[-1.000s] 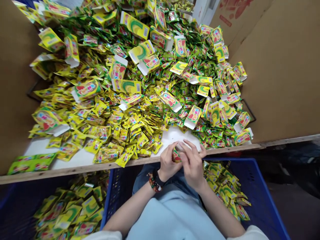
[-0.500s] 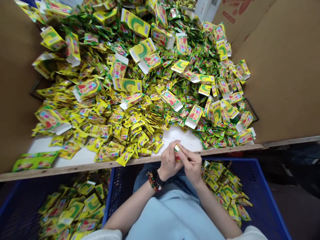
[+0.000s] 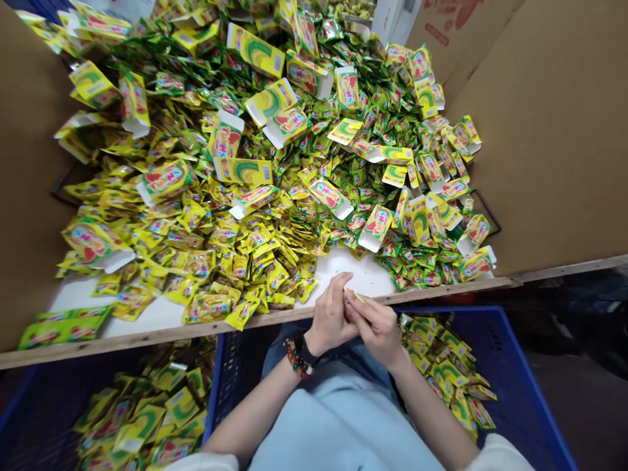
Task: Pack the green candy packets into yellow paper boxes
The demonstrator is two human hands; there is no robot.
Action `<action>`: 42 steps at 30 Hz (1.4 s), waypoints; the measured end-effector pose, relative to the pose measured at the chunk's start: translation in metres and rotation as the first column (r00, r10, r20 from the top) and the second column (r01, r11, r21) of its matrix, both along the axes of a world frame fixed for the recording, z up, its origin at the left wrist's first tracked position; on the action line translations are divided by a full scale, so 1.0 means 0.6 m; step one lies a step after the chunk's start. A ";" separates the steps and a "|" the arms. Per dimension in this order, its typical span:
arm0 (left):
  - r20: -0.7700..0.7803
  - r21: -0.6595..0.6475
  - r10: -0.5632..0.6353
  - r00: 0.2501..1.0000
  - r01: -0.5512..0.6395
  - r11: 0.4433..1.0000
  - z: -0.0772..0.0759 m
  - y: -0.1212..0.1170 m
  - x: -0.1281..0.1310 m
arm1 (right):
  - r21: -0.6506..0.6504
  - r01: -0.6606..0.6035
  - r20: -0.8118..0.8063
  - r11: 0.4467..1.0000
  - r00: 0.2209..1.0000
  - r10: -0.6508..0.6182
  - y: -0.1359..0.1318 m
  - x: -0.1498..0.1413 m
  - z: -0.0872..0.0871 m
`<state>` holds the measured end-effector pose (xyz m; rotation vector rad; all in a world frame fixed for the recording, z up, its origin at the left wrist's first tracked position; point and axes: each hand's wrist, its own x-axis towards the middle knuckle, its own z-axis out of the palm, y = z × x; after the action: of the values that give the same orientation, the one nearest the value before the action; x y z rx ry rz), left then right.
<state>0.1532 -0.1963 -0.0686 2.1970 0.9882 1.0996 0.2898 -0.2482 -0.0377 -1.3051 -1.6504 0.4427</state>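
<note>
My left hand (image 3: 331, 315) is curled around a small candy box (image 3: 356, 296), mostly hidden by my fingers; only a yellow sliver shows. My right hand (image 3: 379, 328) closes on the same box from the other side, thumb and fingers pinched at its top. Both hands are just in front of the table's wooden edge. Beyond them, yellow candy sachets (image 3: 255, 245) heap up on the left and green sachets (image 3: 422, 265) on the right. Flattened or open-ended candy cartons (image 3: 375, 227) lie scattered over the heap.
Below the table edge (image 3: 161, 333) stand a blue crate (image 3: 530, 386) on the right and another blue crate (image 3: 210, 405) on the left, both with yellow-green boxes inside. Brown cardboard walls (image 3: 554, 144) flank the heap. A green sachet strip (image 3: 66, 326) lies at the left corner.
My right hand's fingers have moved over the box's top, covering the white end and printed side that showed before. The view has shifted slightly; the heap looks unchanged.
</note>
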 end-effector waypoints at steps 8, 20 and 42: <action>-0.478 0.098 0.368 0.797 -0.368 0.924 0.065 0.128 -0.015 | 0.034 0.346 0.486 0.938 0.814 -0.318 -0.005 0.122 0.001; -0.051 -0.241 0.466 0.883 -0.464 0.853 0.073 0.156 -0.041 | -0.010 0.313 0.122 0.950 0.943 -0.310 0.190 0.010 -0.025; 0.331 -0.672 0.087 0.940 0.170 0.721 0.076 0.084 -0.009 | -0.428 -0.229 -0.647 0.875 0.753 -0.120 0.103 0.032 0.016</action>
<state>0.1477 -0.1460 -0.0230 1.3509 0.9751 0.8482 0.3087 -0.1864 -0.0283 -1.2339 -0.9892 1.2728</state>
